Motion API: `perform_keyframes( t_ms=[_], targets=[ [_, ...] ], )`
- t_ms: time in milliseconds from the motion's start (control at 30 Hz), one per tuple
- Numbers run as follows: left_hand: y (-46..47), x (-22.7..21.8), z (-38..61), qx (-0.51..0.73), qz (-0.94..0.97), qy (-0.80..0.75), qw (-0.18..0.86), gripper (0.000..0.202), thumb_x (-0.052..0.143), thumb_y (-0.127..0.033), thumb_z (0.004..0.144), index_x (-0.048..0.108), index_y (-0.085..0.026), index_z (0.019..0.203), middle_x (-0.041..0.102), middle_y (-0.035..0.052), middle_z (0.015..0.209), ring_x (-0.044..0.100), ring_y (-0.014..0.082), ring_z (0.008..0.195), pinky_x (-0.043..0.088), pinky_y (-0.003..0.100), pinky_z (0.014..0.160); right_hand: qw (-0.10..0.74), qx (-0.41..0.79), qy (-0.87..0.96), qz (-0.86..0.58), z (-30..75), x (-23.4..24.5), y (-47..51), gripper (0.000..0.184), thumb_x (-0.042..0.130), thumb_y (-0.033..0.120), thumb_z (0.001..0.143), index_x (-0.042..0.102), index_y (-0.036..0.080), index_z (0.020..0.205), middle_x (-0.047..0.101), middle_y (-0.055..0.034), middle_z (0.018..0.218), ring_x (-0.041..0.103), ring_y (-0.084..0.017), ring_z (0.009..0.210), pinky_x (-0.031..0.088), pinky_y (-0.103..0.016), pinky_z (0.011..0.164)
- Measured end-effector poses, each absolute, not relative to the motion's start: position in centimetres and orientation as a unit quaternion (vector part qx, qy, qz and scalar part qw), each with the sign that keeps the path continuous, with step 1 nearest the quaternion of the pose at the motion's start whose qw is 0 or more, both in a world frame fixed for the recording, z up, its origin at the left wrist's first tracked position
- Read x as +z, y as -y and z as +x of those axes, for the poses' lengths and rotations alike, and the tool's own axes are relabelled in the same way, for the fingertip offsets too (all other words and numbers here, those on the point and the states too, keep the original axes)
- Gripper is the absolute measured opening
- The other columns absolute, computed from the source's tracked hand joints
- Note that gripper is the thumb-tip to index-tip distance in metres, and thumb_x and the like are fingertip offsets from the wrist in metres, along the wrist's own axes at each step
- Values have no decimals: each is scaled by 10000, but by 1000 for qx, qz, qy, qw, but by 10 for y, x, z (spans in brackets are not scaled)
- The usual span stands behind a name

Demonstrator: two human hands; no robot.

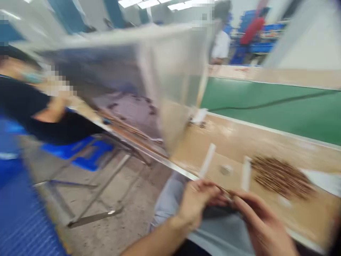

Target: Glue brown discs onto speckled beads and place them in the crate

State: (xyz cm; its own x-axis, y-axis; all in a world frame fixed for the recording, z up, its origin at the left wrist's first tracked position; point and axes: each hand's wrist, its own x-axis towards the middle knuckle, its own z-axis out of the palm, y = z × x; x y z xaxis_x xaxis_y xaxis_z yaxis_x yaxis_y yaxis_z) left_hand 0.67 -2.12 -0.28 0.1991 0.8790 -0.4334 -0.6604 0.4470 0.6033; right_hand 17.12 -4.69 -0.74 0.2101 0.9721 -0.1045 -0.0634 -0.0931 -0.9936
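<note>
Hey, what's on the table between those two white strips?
In the head view, a small pale object, too blurred to identify, lies on the table between the left white strip and the right white strip.

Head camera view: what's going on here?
The person's left hand and right hand hold a thin brown piece between them, too blurred to identify, beside a tan tabletop. A pile of thin brown sticks lies on the tabletop beyond the right hand. A co-worker in a dark top is at left.
</note>
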Motion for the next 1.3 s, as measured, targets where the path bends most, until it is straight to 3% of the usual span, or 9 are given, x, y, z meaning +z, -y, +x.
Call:
perform_keyframes(
  t_ms=[67,133,367,600,767,967,1200,1300],
  targets=[
    [19,-7,1,493,113,-364,782,509,1158,-363,655,901,-172,1050,900,87,946,843,158,764,690,218,768,516,526,387,-555,175,-6,50,329,993,517,893,900,247,1057,873,-88,1068,812,-249,970,670,-346,920],
    [9,-20,0,475,95,-357,799,374,1131,-275,719,894,-168,988,906,65,978,857,152,822,701,210,830,537,547,362,-530,176,-8,44,263,983,456,925,887,260,1072,868,-76,1154,801,-230,1031,652,-350,986],
    [5,-27,6,479,62,-378,790,384,1152,-268,667,894,-169,934,896,54,977,850,163,881,733,258,869,567,554,341,-505,166,-6,34,172,978,362,937,882,286,1059,859,-44,1204,786,-224,1116,635,-362,1022],
    [5,-24,12,499,90,-383,772,339,1125,-258,718,902,-146,948,899,79,993,855,180,890,736,274,896,558,552,350,-511,165,-8,30,166,954,360,962,875,280,1084,855,-43,1182,763,-201,1017,624,-329,920],
    [8,-24,8,489,106,-386,775,303,1100,-256,759,900,-132,949,902,104,998,860,189,851,736,272,869,545,549,358,-523,165,-3,28,160,952,363,961,873,263,1058,836,-25,1036,686,-155,839,579,-291,815],
    [10,-24,4,503,131,-394,758,260,1074,-256,795,895,-137,941,898,96,992,862,195,870,737,283,885,543,556,358,-517,164,1,26,168,958,368,953,870,271,1058,854,-37,1120,717,-169,880,589,-303,819],
    [13,-20,0,463,159,-388,781,274,1059,-280,813,898,-144,988,899,123,989,871,229,892,732,306,873,526,590,324,-520,169,0,22,229,999,392,897,867,248,1016,843,-33,1019,692,-151,818,534,-265,712],
    [15,-23,1,485,211,-391,753,312,1058,-260,815,911,-184,1080,903,107,1048,864,225,927,724,319,920,544,627,263,-491,167,0,21,288,1047,395,831,859,226,970,784,-3,861,615,-113,704,504,-240,665]
  ],
)
